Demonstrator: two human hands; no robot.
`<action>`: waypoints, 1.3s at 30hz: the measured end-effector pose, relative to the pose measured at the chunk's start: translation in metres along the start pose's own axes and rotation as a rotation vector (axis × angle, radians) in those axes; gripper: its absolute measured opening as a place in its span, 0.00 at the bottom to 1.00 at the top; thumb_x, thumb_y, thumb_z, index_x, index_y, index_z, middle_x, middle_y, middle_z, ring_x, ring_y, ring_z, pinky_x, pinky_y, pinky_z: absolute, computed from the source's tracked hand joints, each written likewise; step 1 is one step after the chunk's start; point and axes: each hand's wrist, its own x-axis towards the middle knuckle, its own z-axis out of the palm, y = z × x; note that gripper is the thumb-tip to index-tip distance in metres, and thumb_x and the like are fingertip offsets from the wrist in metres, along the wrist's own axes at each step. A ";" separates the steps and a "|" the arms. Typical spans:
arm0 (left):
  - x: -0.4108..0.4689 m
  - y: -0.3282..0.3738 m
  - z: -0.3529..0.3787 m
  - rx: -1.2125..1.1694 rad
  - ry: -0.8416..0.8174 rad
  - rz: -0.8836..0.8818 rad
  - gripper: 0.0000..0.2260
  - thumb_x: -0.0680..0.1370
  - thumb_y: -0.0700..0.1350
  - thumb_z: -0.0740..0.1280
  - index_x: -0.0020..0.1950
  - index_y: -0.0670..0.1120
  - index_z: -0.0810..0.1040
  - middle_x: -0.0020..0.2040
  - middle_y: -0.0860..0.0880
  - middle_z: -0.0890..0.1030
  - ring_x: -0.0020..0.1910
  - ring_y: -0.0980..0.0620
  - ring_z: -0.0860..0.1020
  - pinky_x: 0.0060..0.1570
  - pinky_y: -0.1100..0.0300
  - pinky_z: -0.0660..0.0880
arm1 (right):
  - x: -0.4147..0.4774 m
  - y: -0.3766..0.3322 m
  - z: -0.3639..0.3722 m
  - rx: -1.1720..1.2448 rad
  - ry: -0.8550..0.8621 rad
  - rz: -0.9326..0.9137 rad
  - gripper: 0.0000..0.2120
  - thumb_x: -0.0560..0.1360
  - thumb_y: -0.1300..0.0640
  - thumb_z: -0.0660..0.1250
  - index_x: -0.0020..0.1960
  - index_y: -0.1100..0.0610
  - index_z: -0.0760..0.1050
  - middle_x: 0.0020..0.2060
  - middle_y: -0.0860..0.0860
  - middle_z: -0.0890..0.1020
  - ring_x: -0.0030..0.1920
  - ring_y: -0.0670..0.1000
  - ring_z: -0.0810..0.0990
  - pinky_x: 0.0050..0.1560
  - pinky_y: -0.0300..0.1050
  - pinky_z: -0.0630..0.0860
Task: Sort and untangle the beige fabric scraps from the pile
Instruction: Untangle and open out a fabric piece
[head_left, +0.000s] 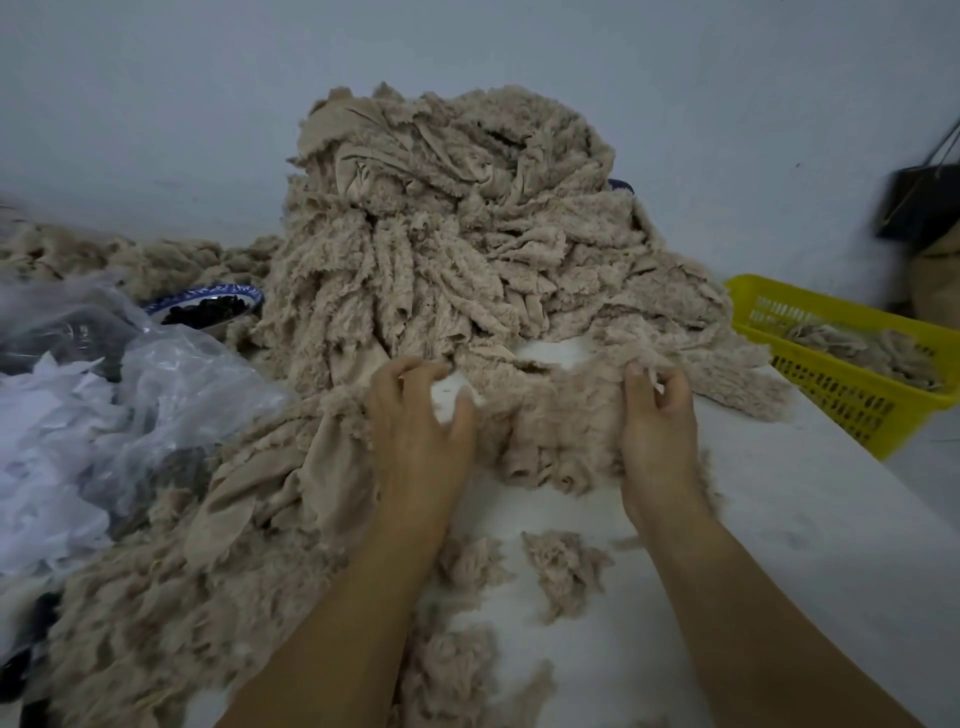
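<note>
On the white surface (789, 530): a tall pile (457, 234) of beige fabric scraps stands against the wall and spills down toward the near left.
Held scrap (550, 436): a fluffy beige piece at the near foot of the pile, stretched between both hands, its upper edge touching the pile.
Left hand (415, 421): grips the held scrap's left edge, fingers curled into it, thumb spread against the fabric.
Right hand (657, 415): pinches the held scrap's upper right edge between thumb and fingertips.
Loose tufts (566, 566): small beige clumps lying between the two forearms.
Yellow basket (753, 291): at the right edge of the surface, beside the pile, with a few beige scraps inside.
Bowl (218, 292): blue and white, left of the pile, holding dark pieces.
Plastic bags (171, 384): clear and crumpled, at far left, just in front of the bowl.
Black bag (919, 202): hangs at the wall, far right, blurred.
</note>
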 end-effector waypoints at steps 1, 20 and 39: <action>-0.002 0.008 0.000 -0.080 -0.066 0.078 0.11 0.79 0.50 0.67 0.59 0.47 0.76 0.60 0.52 0.70 0.57 0.60 0.70 0.54 0.67 0.68 | -0.003 -0.001 0.003 0.029 -0.056 0.012 0.10 0.82 0.48 0.61 0.45 0.52 0.70 0.37 0.53 0.75 0.37 0.53 0.74 0.39 0.51 0.72; 0.004 0.000 -0.005 -1.591 -0.474 -0.780 0.17 0.77 0.46 0.61 0.54 0.37 0.84 0.53 0.38 0.83 0.50 0.44 0.83 0.53 0.52 0.81 | -0.026 0.005 0.017 -0.082 -0.678 -0.057 0.11 0.81 0.50 0.63 0.58 0.35 0.72 0.42 0.41 0.82 0.33 0.44 0.79 0.36 0.36 0.76; 0.011 -0.001 -0.012 -1.867 -0.334 -0.784 0.13 0.69 0.44 0.71 0.49 0.38 0.86 0.53 0.39 0.85 0.52 0.41 0.84 0.48 0.43 0.82 | -0.021 0.002 0.008 -0.185 -0.312 -0.276 0.08 0.80 0.58 0.63 0.48 0.44 0.74 0.35 0.45 0.74 0.25 0.42 0.66 0.25 0.33 0.63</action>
